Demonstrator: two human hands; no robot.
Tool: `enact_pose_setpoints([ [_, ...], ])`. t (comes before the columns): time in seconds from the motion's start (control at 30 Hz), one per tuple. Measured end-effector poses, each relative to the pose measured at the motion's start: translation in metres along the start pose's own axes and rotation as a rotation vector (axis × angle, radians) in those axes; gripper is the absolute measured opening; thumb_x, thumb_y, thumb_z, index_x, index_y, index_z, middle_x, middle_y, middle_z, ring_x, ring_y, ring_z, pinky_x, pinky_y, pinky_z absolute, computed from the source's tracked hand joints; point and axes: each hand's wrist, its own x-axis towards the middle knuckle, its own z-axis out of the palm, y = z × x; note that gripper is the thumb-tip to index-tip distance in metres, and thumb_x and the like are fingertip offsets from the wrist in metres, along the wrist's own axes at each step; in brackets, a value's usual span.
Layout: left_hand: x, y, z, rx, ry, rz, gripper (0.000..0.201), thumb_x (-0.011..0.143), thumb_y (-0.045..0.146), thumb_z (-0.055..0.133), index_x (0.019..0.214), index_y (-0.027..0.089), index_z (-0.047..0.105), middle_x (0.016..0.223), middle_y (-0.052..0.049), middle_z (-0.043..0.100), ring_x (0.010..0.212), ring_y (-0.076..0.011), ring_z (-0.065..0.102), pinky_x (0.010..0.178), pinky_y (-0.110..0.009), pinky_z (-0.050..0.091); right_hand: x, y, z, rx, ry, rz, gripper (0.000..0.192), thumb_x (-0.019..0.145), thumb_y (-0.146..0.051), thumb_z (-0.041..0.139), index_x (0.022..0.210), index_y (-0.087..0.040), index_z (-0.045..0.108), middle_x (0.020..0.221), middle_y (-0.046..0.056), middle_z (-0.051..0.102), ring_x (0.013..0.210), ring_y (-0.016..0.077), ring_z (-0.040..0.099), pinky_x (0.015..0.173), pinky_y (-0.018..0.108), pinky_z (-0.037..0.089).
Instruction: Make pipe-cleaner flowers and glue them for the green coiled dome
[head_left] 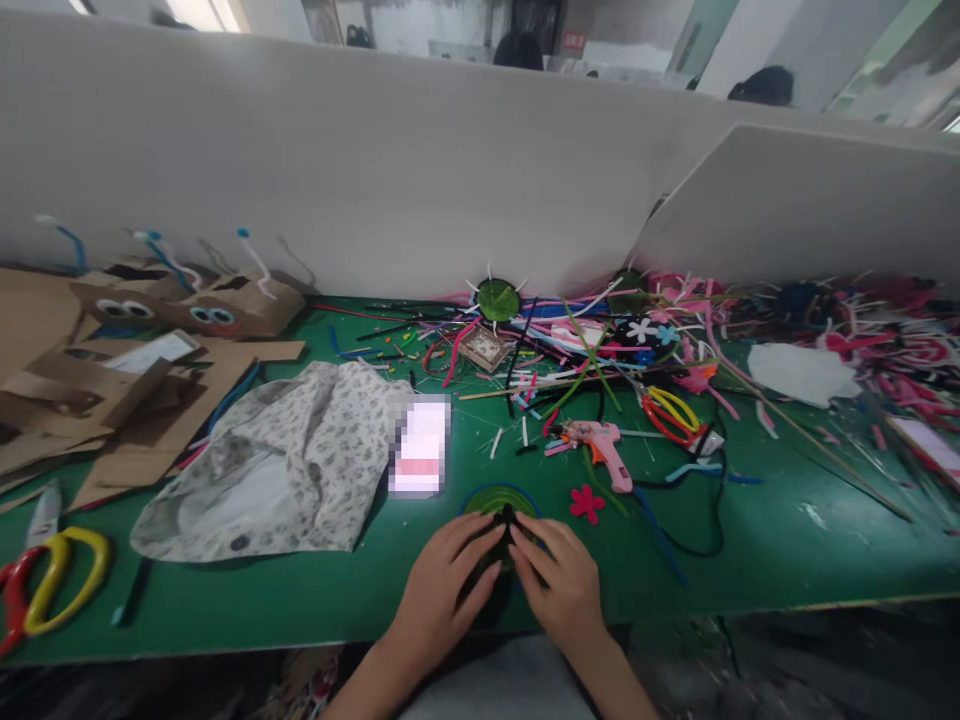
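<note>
Black piece (507,514) | left hand (448,570), right hand (562,575): fingertips pinching it | over green disc (487,498) | red flower (586,504) nearby

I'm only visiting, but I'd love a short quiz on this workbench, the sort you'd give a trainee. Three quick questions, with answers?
1. True or false: the left hand is holding the pink glue gun.
2. What colour is the flower nearest the right hand? A) white B) pinkish red C) blue
3. Fill in: the floral cloth lies to the ____ of both hands.

Key:
1. False: its fingertips are at a small black piece, above a green disc.
2. B
3. left
</note>
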Motion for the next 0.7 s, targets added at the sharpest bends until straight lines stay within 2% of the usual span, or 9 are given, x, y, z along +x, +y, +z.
enact_pose_setpoints([
  [0.13,0.013,0.006,0.004,-0.2,0.13,-0.235,0.019,0.091,0.028,0.059,0.108,0.022,0.061,0.108,-0.007,0.067,0.103,-0.0198,0.063,0.09,-0.037,0.054,0.004,-0.002,0.005,0.191,0.049,0.148,0.024,0.086,-0.01,0.059,0.103,-0.025,0.068,0.102,0.004,0.072,0.094,0.0177,0.065,0.082,0.034,0.056],
  [0.2,0.017,0.007,0.006,-0.246,0.157,-0.275,0.019,0.089,0.029,0.062,0.107,0.022,0.062,0.105,-0.006,0.068,0.1,-0.0199,0.064,0.089,-0.037,0.054,0.006,-0.004,0.006,0.212,0.056,0.185,0.018,0.086,-0.012,0.06,0.099,-0.023,0.066,0.097,0.004,0.072,0.091,0.0169,0.066,0.08,0.032,0.057],
  [0.3,0.018,0.005,0.007,-0.284,0.158,-0.262,0.022,0.087,0.028,0.065,0.109,0.023,0.065,0.105,-0.006,0.068,0.099,-0.0198,0.064,0.088,-0.036,0.054,0.008,-0.008,0.004,0.231,0.072,0.223,0.015,0.086,-0.014,0.061,0.098,-0.021,0.065,0.091,0.004,0.071,0.087,0.0164,0.066,0.077,0.031,0.057],
  [0.43,0.011,-0.003,0.005,-0.299,0.181,-0.215,0.022,0.087,0.025,0.066,0.108,0.023,0.068,0.102,-0.006,0.068,0.096,-0.019,0.065,0.086,-0.033,0.055,0.006,-0.01,0.003,0.241,0.06,0.207,0.021,0.085,-0.014,0.064,0.103,-0.023,0.067,0.092,0.003,0.071,0.087,0.0162,0.064,0.082,0.033,0.055],
  [0.7,0.013,-0.014,0.003,-0.344,0.133,-0.211,0.022,0.084,0.022,0.069,0.105,0.025,0.072,0.101,-0.005,0.069,0.097,-0.0196,0.064,0.086,-0.035,0.054,0.003,-0.003,0.007,0.253,0.048,0.26,0.021,0.081,-0.016,0.07,0.1,-0.025,0.071,0.087,0.003,0.065,0.085,0.0162,0.059,0.073,0.03,0.053],
])
